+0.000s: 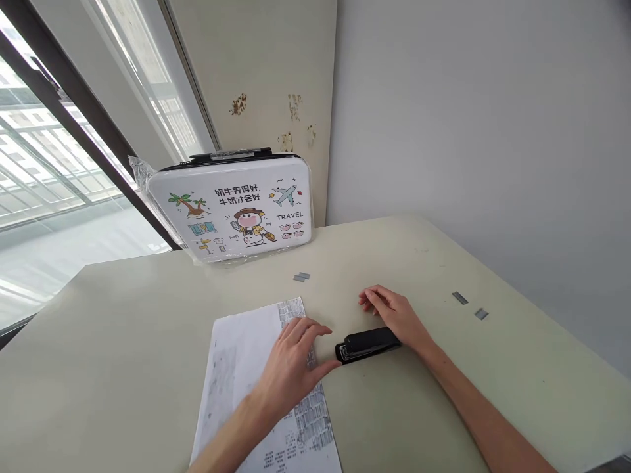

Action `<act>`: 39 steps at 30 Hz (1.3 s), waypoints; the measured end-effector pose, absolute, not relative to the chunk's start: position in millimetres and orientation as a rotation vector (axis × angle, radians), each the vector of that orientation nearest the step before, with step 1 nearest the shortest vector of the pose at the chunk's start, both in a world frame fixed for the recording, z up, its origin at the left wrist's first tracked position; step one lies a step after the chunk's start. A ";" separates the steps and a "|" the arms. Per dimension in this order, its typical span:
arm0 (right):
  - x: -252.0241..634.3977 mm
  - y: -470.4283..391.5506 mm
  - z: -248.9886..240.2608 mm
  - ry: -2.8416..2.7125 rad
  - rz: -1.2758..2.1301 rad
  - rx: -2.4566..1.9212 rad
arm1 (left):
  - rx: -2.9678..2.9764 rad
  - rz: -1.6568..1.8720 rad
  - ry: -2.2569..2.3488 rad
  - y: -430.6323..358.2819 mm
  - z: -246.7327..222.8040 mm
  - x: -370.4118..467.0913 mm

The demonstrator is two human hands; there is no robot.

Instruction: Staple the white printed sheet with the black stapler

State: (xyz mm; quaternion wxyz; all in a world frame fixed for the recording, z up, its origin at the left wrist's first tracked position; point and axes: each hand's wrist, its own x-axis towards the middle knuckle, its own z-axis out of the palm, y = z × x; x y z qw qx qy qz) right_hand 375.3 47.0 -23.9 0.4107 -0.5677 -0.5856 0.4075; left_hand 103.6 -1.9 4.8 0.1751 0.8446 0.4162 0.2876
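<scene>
While our left hand (290, 358) stands open-fingered, the stapler (372, 341) lies just right.
Its long axis runs left-right; our right hand (394, 315), curled, grip unclear, borders its right end.

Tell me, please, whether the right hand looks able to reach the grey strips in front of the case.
Probably yes: nothing appears to stand between the right hand and those grey strips, and the stapler lies nearer the camera, off that path.

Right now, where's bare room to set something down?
Bare table: left of the paper, in front of the case; also behind the right hand, between the case and the two rightmost gray strips. Crowded: the middle, where the left hand, stapler and right hand sit close together.
</scene>
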 end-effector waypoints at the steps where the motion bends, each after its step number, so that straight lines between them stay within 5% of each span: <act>1: 375.1 47.4 -26.0 -1.470 1.028 -1.429 | 2.393 0.818 1.176 -2.3 5.1 103.3; 16: 377.4 41.8 -5.3 -1.539 1.405 -1.097 | 2.446 0.761 1.107 -3.4 7.9 98.6; 31: 377.8 48.1 -11.8 -1.393 1.360 -1.095 | 2.505 0.660 1.581 141.8 8.8 79.6; 39: 375.7 48.9 -9.2 -1.384 1.367 -1.095 | 2.399 0.681 1.499 109.5 12.9 60.3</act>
